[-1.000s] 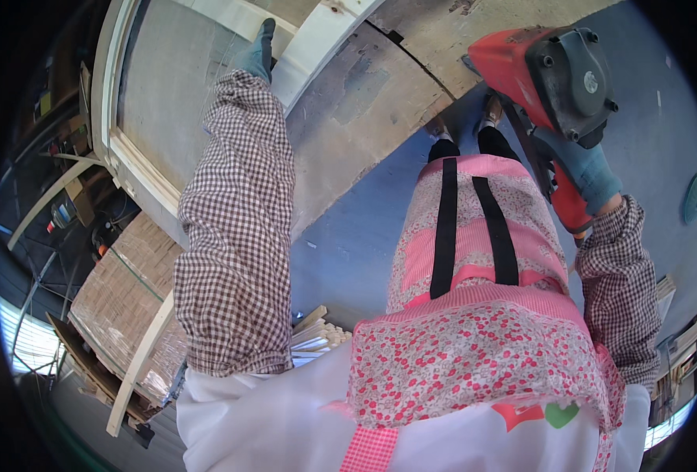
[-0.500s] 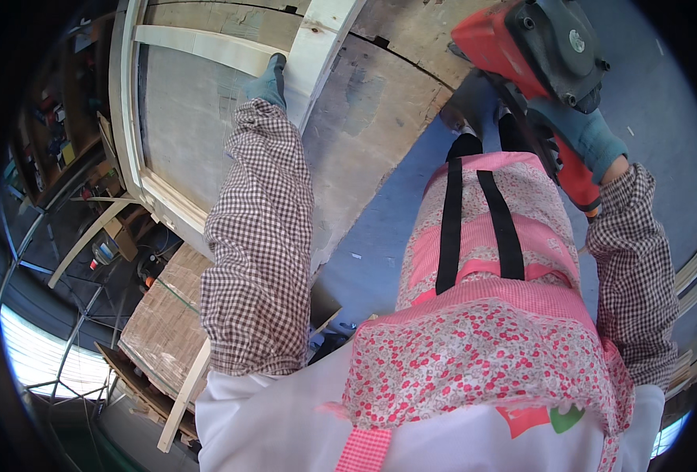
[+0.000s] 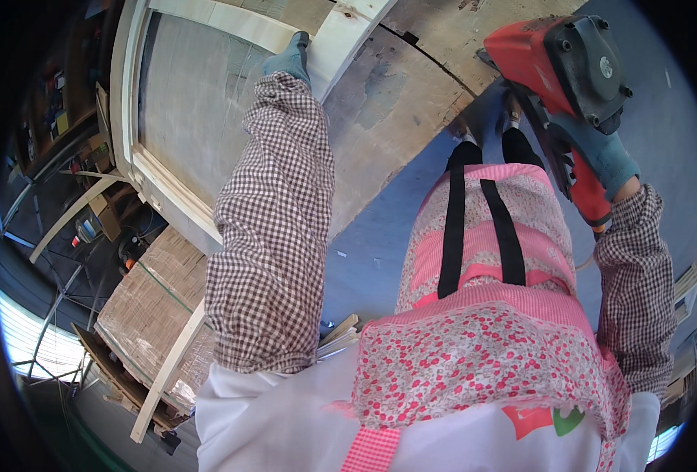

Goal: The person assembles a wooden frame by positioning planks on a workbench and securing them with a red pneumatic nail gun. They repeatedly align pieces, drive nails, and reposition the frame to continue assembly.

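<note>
My left hand [image 3: 289,62], in a grey-blue glove, grips a pale wooden frame [image 3: 347,39] where a thin rail [image 3: 222,21] meets a wider board. Its thumb lies along the wood; the other fingers are mostly hidden. My right hand [image 3: 596,153], gloved the same way, is wrapped round the handle of a red and black nail gun [image 3: 553,67]. The gun is held off to the right, its nose beside the edge of the worn wooden workbench [image 3: 395,118] and apart from the frame. A hose leads from the handle's lower end.
A wrapped stack of boards [image 3: 163,295] stands at lower left, with a loose wooden strip [image 3: 167,374] leaning across it. Cluttered shelves [image 3: 53,118] line the far left. My feet are on a blue floor [image 3: 372,228] beside the bench. More strips lie at the right rim.
The view has shifted a little, so the frame sits higher and farther right. The nail gun has come slightly lower and right in my right hand. My left hand keeps its grip.
</note>
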The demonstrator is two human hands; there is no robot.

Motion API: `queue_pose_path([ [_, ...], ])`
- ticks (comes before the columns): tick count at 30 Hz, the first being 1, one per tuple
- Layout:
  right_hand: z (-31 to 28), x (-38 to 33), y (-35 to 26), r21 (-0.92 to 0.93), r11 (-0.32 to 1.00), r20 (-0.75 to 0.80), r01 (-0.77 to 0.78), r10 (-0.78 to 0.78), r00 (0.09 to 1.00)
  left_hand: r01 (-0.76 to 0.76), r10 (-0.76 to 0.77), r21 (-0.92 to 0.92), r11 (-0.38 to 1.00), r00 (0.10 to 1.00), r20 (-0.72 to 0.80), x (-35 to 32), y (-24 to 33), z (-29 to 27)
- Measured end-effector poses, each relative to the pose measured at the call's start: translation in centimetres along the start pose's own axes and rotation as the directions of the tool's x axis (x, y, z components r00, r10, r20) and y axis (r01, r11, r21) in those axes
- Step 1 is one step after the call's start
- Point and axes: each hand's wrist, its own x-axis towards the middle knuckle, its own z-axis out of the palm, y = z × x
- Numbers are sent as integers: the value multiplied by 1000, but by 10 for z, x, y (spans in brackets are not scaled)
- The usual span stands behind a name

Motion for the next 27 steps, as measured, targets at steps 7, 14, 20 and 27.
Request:
queue_pose_path([
  [7,5,-3,-9,-48,993,-72,107,-110,991,44,-42,-143,989,999,19,-11,-2,-1],
  [14,8,-12,-37,-60,998,8,20,-20,1000,-112,122,-242,964,992,25,22,-47,8],
  [20,9,3,-8,-401,878,9,260,-281,960,-419,415,213,883,908,63,-53,-54,-20],
  [27,6,3,-10,-220,950,-83,221,-244,966,-465,534,350,813,835,-131,-51,-69,17],
])
